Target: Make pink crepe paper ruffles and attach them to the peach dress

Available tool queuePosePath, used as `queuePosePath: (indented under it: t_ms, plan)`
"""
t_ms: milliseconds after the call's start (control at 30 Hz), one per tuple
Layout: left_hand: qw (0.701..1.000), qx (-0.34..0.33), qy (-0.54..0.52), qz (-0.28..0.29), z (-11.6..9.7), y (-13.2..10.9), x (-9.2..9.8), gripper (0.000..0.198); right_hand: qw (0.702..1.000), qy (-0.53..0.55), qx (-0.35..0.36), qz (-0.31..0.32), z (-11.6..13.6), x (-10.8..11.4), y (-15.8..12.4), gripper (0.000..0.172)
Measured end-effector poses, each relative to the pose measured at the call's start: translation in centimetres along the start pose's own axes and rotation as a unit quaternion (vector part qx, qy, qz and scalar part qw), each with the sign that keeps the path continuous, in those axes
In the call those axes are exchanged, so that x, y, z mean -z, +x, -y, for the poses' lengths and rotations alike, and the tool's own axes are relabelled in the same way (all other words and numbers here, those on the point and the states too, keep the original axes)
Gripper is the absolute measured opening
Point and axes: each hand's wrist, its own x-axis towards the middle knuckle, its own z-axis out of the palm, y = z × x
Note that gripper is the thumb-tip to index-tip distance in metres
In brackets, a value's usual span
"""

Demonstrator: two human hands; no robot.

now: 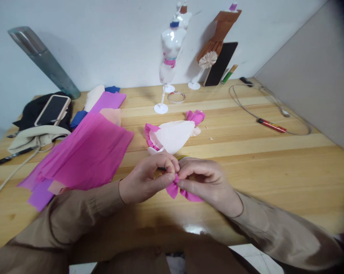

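Observation:
Both hands meet above the front middle of the wooden table. My left hand pinches the gathered top of a small piece of pink crepe paper between thumb and forefinger. From the other side my right hand pinches the same paper, its loose folds hanging below the fingers. Just beyond the hands lies a white paper piece with ruffled pink paper at its left end. A pink paper flower rests at its upper right. Something dark, partly hidden, shows behind my left fingers.
Pink and purple crepe sheets spread at left, near a phone and a pen. Small white dress forms stand at the back, one wearing a brown paper dress. A red-handled tool with a cable lies right.

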Motion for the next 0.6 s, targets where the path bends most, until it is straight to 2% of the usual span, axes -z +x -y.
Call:
queuePosePath:
  t_ms: [400,600]
  plan:
    - [0.995,0.051,-0.083,0.01,0.12,0.03,0.01,0.017,0.999,0.015,-0.031,0.002,-0.3,0.15,-0.26,0.01]
    - [0.988,0.081,-0.127,0.017,0.03,0.3,-0.03,0.022,0.996,0.056,-0.071,-0.003,-0.41,0.07,-0.29,0.013]
